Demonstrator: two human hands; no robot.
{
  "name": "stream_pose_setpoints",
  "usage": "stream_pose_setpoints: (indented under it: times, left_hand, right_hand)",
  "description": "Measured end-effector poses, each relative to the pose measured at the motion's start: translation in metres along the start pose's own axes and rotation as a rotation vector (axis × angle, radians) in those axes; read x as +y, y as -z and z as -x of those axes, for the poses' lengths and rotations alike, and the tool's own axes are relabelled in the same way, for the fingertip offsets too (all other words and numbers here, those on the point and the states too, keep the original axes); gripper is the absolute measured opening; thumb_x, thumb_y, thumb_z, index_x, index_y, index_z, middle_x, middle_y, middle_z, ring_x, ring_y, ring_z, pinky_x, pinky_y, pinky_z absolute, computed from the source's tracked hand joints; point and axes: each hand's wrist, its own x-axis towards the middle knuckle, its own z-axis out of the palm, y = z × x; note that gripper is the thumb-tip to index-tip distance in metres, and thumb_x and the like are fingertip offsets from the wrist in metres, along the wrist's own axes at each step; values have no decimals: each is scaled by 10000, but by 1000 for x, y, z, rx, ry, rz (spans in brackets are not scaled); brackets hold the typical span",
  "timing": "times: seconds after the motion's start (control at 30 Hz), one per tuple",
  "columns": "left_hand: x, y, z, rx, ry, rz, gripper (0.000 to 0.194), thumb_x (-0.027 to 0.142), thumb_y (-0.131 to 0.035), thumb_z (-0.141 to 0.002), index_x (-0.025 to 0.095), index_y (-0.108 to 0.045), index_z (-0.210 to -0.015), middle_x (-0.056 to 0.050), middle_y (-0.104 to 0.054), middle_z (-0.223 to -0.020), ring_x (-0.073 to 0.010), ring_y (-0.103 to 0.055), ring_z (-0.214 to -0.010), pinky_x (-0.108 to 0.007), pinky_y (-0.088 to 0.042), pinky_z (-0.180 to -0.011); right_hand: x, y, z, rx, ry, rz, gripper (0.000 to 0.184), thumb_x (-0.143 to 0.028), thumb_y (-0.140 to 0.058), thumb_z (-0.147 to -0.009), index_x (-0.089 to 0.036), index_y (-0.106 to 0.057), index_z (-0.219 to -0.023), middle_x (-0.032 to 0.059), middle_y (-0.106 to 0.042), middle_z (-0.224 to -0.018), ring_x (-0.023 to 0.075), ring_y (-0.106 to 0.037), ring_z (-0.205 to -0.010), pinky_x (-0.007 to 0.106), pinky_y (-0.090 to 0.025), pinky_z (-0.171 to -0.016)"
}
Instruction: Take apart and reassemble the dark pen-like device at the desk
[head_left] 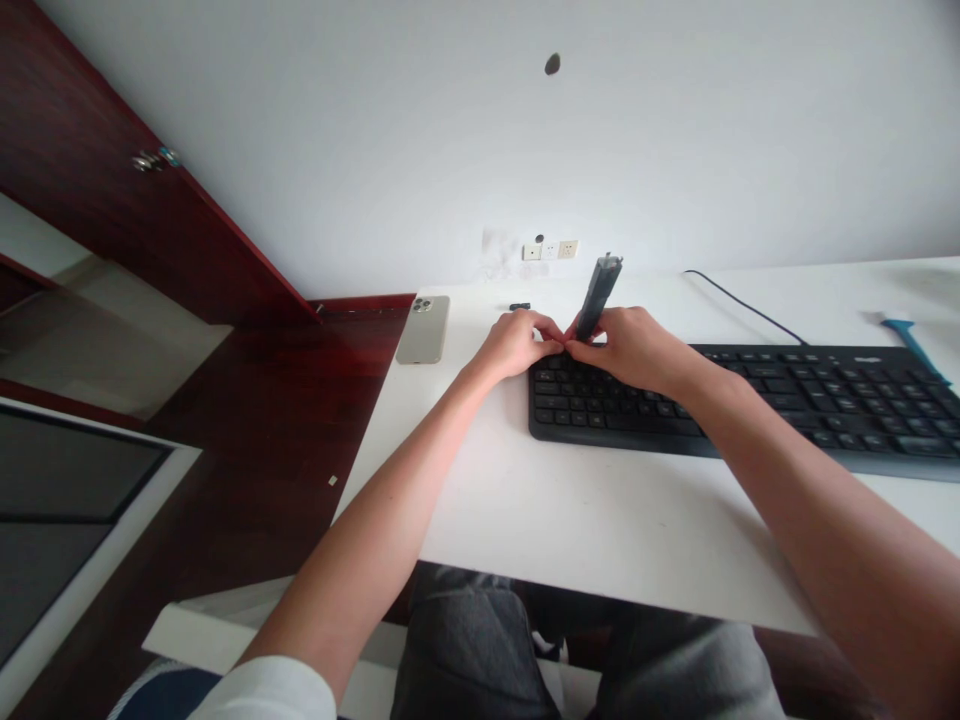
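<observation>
The left forearm [382, 510] is slanting inward from the lower left, while the right forearm [810, 500] is slanting inward from the lower right. The left hand [513, 343] and right hand [636, 346] are facing each other with bent fingers [545, 325], and their thumb tips [556, 348] are sitting just beside one another.

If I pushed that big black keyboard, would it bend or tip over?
Tipping seems unlikely: the keyboard is wide and lies flat. It should stay stiff, as it looks like hard plastic. Its cable might drag along.
</observation>
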Motion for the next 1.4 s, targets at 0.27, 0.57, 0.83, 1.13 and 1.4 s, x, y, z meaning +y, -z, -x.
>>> stream_pose_setpoints:
  times: [0.27, 0.57, 0.83, 1.13, 1.4]
  left_hand:
    - [4, -3, 4, 49, 2, -52, 109, 192, -728, -876, 239, -821, -906, -30, -803, -961, -213, -704, -892, -341, -529, -825]
    - [-4, 1, 6, 26, -161, -79, 101, 180, -699, -895, 221, -786, -923, -23, -770, -949, -186, -684, -895, -296, -497, -791]
    - [7, 3, 11, 26, -158, -181, 120, 165, -661, -898, 208, -771, -919, -43, -773, -976, -195, -693, -871, -299, -496, -766]
    - [10, 3, 12, 27, -106, -196, 143, 163, -672, -881, 214, -793, -937, -39, -785, -963, -195, -697, -846, -304, -505, -786]
    - [11, 2, 8, 53, -45, -210, 129, 228, -675, -907, 227, -802, -886, -29, -782, -882, -199, -686, -796, -304, -471, -742]
  right_hand:
    - [0, -5, 1, 37, -20, -51, 189, -278, -661, -879, -221, -808, -984, 49, -808, -953, 267, -746, -902, 335, -546, -777]
    - [4, -3, 3, 16, 28, -102, 208, -266, -638, -893, -244, -800, -1023, 27, -815, -1004, 266, -749, -942, 343, -551, -808]
    - [2, -5, 3, 12, 93, -184, 152, -243, -609, -898, -234, -703, -1017, 41, -788, -1015, 236, -727, -918, 335, -541, -794]
    - [4, -12, 3, 45, 88, -157, 181, -199, -614, -870, -233, -592, -1046, 33, -747, -911, 220, -710, -809, 314, -533, -741]
    - [5, -12, 3, 52, 140, -101, 156, -181, -601, -869, -209, -649, -1014, 54, -743, -905, 225, -695, -784, 322, -518, -730]
